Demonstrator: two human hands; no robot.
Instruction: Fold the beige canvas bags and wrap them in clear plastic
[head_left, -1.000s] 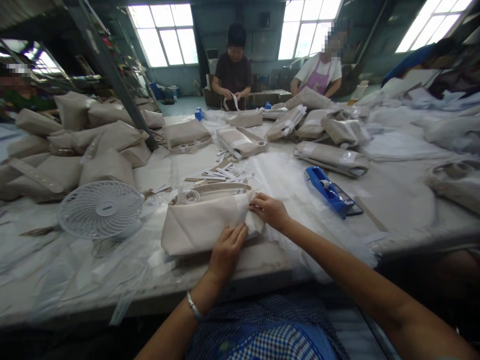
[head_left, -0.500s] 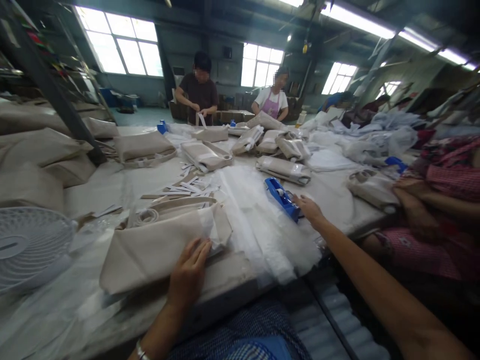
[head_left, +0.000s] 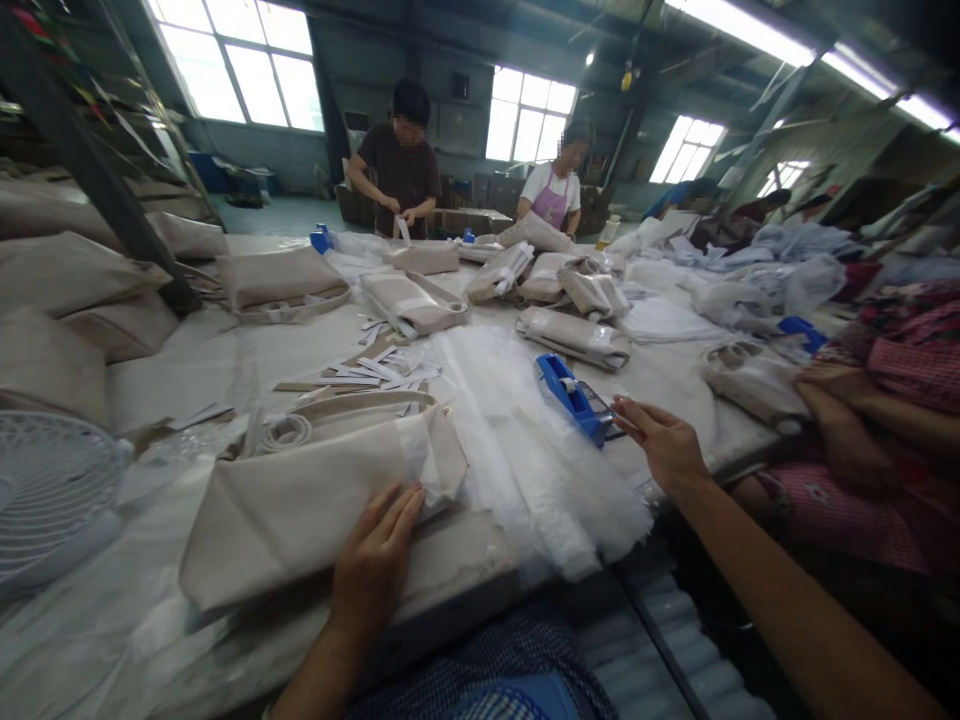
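Observation:
My left hand (head_left: 376,545) lies with fingers stretched out on the front of a folded beige bag (head_left: 300,500), near a white sheet (head_left: 421,450) at the bag's right end. A coiled strap (head_left: 286,432) shows on the bag's top. To the right, my right hand (head_left: 664,440) pinches the end of a clear strip of tape (head_left: 604,408). The strip stretches from a blue tape dispenser (head_left: 574,400), just left of my fingertips. Under the dispenser's left side spreads a stack of thin clear plastic bags (head_left: 510,440).
A white fan (head_left: 56,500) stands at the left. Paper strips (head_left: 367,368) lie behind my bag. Several folded beige bags (head_left: 412,303) cover the table farther back. Two people (head_left: 401,160) work across the table, and another person's arms (head_left: 840,420) rest at the right.
My right hand has moved right, away from the dispenser, drawing out tape between them. My left hand stays on the bag. The view has shifted slightly.

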